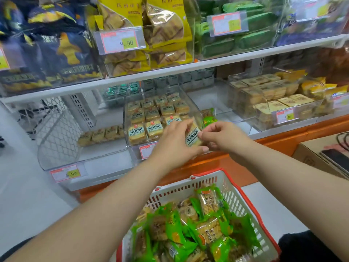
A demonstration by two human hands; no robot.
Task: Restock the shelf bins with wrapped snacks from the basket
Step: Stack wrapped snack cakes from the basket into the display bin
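Clear plastic bin fronts both hands pinching a square glossy packet.

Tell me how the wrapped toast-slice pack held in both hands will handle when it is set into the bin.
The toast-slice pack looks light: the left hand and right hand hold it by fingertips alone. Its blocky shape suggests it is fairly stiff and should sit flat like those in the clear bin. The glossy wrapper may be slippery.

Your left hand and right hand pinch one wrapped snack at the clear bin front | basket of green packets at 6 o'clock | phone at 3 o'clock
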